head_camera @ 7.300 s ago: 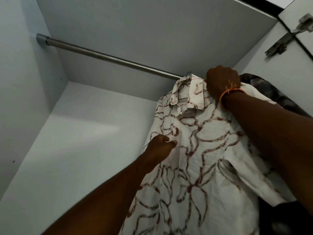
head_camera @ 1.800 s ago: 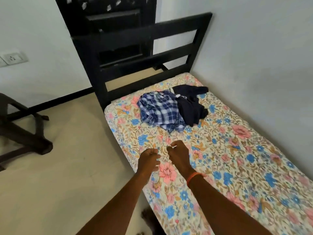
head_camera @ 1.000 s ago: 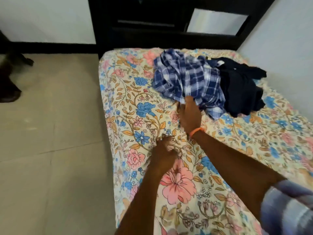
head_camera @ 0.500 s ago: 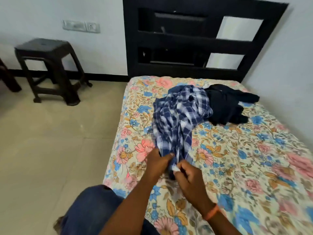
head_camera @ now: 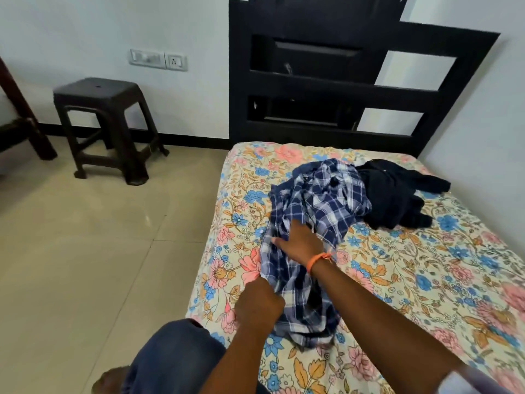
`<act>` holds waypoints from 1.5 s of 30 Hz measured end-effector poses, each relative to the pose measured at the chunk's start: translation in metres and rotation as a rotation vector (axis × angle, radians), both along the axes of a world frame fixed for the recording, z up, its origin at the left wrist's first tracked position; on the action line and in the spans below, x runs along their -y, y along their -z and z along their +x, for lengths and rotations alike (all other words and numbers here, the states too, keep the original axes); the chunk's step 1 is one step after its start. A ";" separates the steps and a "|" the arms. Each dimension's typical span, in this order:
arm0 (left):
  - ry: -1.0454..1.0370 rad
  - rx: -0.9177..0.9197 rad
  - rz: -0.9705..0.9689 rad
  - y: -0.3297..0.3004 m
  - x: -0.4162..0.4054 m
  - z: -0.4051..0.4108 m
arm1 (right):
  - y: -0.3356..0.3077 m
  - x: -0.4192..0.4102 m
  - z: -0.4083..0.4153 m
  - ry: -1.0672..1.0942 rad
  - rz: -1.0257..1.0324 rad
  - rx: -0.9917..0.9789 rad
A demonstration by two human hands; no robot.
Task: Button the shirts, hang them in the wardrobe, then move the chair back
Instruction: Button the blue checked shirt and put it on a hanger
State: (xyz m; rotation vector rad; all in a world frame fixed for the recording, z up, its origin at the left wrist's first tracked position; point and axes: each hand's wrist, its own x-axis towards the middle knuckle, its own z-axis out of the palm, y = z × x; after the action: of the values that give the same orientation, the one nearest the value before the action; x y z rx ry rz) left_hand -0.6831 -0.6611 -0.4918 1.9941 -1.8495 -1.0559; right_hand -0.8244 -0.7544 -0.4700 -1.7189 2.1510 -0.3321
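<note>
A blue and white checked shirt [head_camera: 321, 211] lies crumpled and stretched lengthwise on the flowered bed sheet [head_camera: 426, 280]. My left hand [head_camera: 260, 304] grips the shirt's near edge with curled fingers. My right hand [head_camera: 299, 241], with an orange band at the wrist, lies further up on the shirt, fingers spread over the cloth and thumb out to the left. A dark navy garment [head_camera: 397, 191] lies bunched behind the checked shirt, touching it. No wardrobe is in view.
A dark plastic stool [head_camera: 108, 123] stands on the tiled floor by the white wall at left. The black headboard [head_camera: 326, 89] rises behind the bed. Part of a dark wooden frame [head_camera: 20, 126] shows at the far left. My knee [head_camera: 176, 356] is by the bed's edge.
The checked shirt has been pulled toward me and stretched out. My right hand has moved up from the shirt's near end onto its middle; my left hand keeps hold of the near edge.
</note>
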 end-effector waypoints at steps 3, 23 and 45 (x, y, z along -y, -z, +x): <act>-0.042 0.106 -0.066 -0.004 0.008 -0.006 | 0.014 0.007 0.002 0.013 -0.028 0.128; -0.380 -0.398 -0.039 0.012 0.040 -0.011 | -0.060 0.021 -0.006 -0.347 -0.085 0.179; -0.454 -0.246 -0.300 0.023 0.064 -0.013 | 0.005 0.149 -0.063 -0.586 0.110 -0.693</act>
State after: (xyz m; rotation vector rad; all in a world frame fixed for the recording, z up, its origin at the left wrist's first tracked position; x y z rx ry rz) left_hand -0.6964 -0.7254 -0.5147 1.8782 -1.2600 -0.7923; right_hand -0.8879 -0.9031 -0.4752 -2.5293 1.8502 0.6081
